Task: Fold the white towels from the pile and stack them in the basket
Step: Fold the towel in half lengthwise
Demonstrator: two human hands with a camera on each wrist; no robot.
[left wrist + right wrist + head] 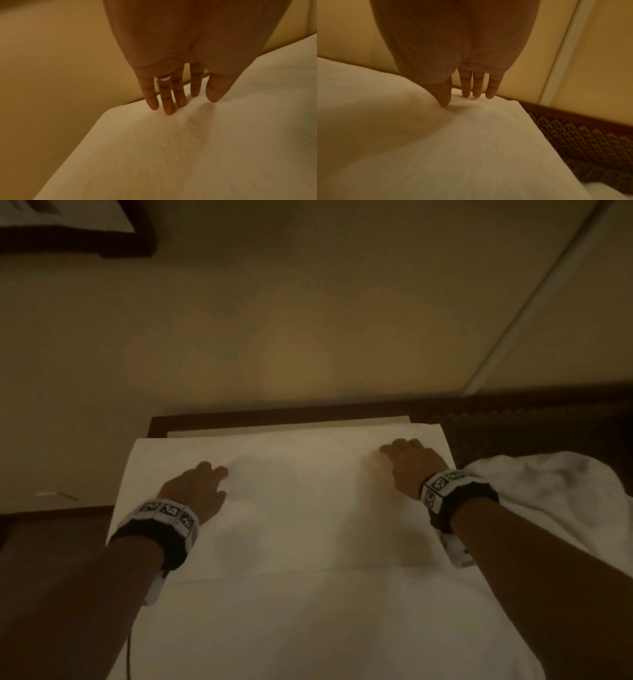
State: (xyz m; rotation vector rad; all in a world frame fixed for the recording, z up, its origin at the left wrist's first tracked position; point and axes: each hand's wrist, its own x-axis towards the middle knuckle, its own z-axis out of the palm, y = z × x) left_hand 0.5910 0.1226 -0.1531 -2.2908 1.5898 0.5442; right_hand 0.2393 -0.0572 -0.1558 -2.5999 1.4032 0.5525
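Note:
A large white towel point(301, 508) lies spread flat in front of me, with a fold line running across it nearer to me. My left hand point(202, 484) presses on its far left part, fingers straight and tips on the cloth point(169, 110). My right hand point(407, 460) presses near the far right corner, fingers straight, thumb and fingertips on the towel point(471, 106). Both hands hold nothing. The pile of white towels point(548, 494) lies rumpled at the right. No basket is in view.
A dark wooden edge point(274, 414) runs behind the towel against a beige wall point(308, 320). A dark patterned surface point(513, 433) lies right of the towel point(582, 142). A dark picture frame point(85, 237) hangs at upper left. A pale vertical trim point(534, 302) crosses the wall.

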